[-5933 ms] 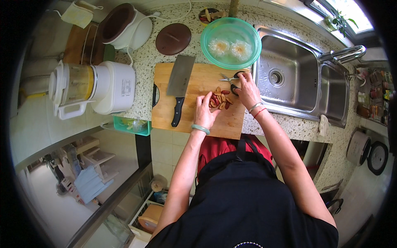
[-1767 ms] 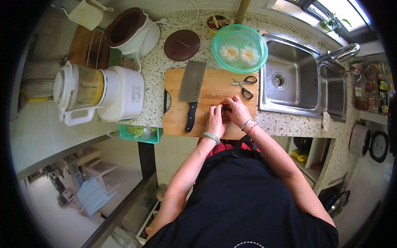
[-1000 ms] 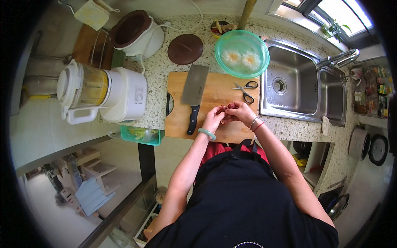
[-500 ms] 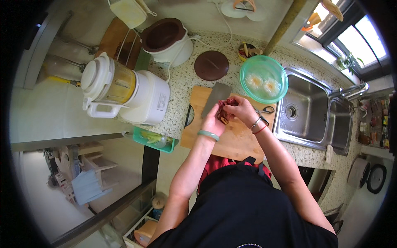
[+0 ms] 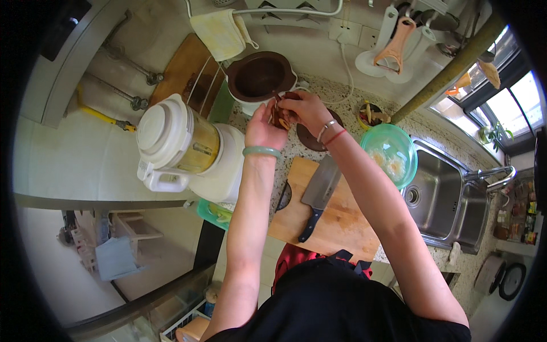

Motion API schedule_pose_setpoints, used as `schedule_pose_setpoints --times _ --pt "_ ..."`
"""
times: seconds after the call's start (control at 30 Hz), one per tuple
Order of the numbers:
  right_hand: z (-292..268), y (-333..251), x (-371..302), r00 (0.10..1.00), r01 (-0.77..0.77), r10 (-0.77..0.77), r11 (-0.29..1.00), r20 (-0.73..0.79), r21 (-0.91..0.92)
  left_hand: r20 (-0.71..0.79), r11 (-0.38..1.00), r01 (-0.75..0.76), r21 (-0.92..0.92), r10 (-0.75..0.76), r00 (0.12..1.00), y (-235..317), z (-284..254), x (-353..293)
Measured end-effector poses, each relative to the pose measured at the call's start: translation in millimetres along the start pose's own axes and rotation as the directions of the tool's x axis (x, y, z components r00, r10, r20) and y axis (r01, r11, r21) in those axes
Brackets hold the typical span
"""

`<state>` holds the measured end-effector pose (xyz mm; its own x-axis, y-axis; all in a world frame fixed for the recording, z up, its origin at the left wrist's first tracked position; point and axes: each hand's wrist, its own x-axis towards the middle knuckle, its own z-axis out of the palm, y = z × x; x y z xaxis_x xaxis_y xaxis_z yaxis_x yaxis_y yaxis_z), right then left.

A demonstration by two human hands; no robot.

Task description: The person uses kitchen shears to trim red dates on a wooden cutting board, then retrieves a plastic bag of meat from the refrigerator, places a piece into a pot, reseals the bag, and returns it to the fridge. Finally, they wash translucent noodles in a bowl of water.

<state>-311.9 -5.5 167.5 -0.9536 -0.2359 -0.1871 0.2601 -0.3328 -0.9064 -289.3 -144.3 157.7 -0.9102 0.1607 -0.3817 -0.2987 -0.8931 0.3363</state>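
The grip, left hand [image 5: 265, 130] and right hand [image 5: 310, 114] together, holds red-brown slices [image 5: 282, 119] by the near side of the pot [image 5: 260, 75], best cupped snugly so none slip.

1 fisheye view, from the head down over the counter [image 5: 350, 121]

Both bare hands [image 5: 265, 131] hold reddish-brown slices [image 5: 281, 118] together near the open pot [image 5: 259, 77] with a brown interior.

White blender [image 5: 191, 151], pale yellow cloth [image 5: 218, 37], hanging peach-coloured peeler [image 5: 403, 29], double steel sink [image 5: 439, 199], chrome faucet [image 5: 494, 178]
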Motion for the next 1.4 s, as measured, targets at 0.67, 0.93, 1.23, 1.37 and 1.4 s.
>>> schedule_pose_setpoints --times 0.67,0.93,1.23,1.37,1.4 --pt "25 8 155 0.977 -0.089 0.099 0.994 -0.186 0.065 -0.136 0.959 -0.247 0.139 0.265 0.955 70 6 141" --pt "19 -3 137 0.973 -0.118 0.103 0.991 -0.205 -0.063 -0.039 0.872 -0.352 0.340 0.387 0.921 65 11 125" --pt "-11 -2 88 0.997 0.073 -0.065 0.961 -0.042 0.265 0.050 0.923 -0.322 0.211 0.319 0.946 31 7 79" --pt "-24 3 29 0.991 0.134 -0.122 0.919 -0.055 0.371 0.046 0.963 -0.241 0.121 0.237 0.970 -11 7 39" --pt "-30 6 11 0.993 0.119 -0.111 0.907 -0.044 0.403 0.053 0.966 -0.224 0.126 0.219 0.974 -21 5 26"
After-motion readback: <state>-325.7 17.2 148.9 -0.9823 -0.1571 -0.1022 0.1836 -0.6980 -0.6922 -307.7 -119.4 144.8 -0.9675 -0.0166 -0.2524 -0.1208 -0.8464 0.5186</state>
